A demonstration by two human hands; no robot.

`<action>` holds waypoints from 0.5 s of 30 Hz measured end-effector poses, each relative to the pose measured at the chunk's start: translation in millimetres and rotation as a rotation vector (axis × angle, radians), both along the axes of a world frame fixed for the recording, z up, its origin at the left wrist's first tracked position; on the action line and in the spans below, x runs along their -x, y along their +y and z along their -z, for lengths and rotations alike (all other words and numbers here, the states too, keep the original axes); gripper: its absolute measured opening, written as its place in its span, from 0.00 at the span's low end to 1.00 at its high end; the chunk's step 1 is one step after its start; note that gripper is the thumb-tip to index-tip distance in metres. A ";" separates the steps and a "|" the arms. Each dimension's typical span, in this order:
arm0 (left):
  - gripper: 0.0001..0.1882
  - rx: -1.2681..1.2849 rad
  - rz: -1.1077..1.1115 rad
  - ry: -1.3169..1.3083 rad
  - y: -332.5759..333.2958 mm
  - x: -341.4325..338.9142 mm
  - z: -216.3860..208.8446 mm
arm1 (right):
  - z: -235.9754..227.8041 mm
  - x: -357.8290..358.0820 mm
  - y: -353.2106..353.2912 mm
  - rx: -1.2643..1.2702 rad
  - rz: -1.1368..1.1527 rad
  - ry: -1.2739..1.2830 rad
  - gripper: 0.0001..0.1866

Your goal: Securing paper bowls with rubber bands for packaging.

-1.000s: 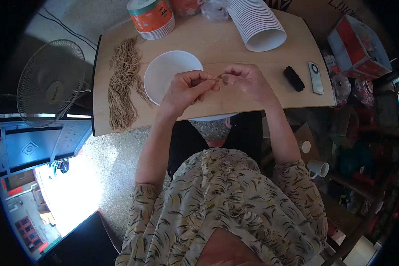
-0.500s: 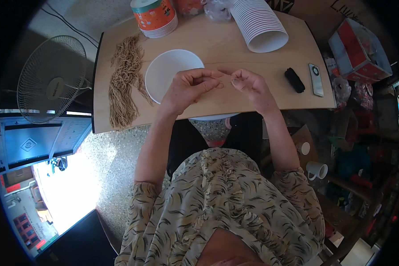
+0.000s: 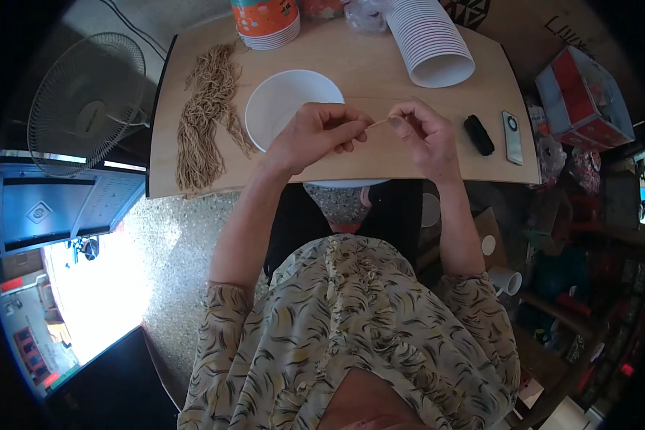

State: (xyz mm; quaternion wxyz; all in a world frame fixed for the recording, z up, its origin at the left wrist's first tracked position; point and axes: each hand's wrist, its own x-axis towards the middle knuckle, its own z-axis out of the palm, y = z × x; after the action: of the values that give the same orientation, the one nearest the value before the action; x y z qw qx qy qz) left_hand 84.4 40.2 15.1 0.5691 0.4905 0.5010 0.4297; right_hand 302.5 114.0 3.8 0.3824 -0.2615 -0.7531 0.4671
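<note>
Head view: we hold a thin tan strand (image 3: 378, 123) stretched between both hands above the desk (image 3: 351, 57), just right of the white bowl (image 3: 283, 107). Left hand (image 3: 315, 136) is curled shut, pinching one end; right hand (image 3: 423, 129) pinches the other with thumb and forefinger. Held taut, likely for inspection or twisting. Long axis runs left–right, tilted slightly up toward the right. A bundle of strands (image 3: 204, 115) lies at upper left.
</note>
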 end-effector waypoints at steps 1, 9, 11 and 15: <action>0.14 0.000 0.008 -0.024 -0.4 1.0 2.1 | 0.7 -0.8 2.1 -0.016 -0.005 0.011 0.03; 0.14 0.049 0.036 -0.147 -3.2 5.2 6.9 | -7.0 1.5 6.3 -0.057 -0.137 0.035 0.04; 0.14 0.064 0.070 -0.172 -3.8 7.3 8.9 | -4.9 1.7 8.3 -0.052 -0.157 0.041 0.04; 0.13 0.036 0.080 -0.178 -4.6 10.0 11.4 | -4.5 4.7 10.8 -0.066 -0.203 0.063 0.05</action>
State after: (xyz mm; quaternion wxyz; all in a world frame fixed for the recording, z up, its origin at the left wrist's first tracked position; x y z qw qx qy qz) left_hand 74.4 35.6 3.7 0.6368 0.4595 0.4362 0.4395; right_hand 297.8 124.8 8.4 0.3651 -0.1561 -0.7782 0.4866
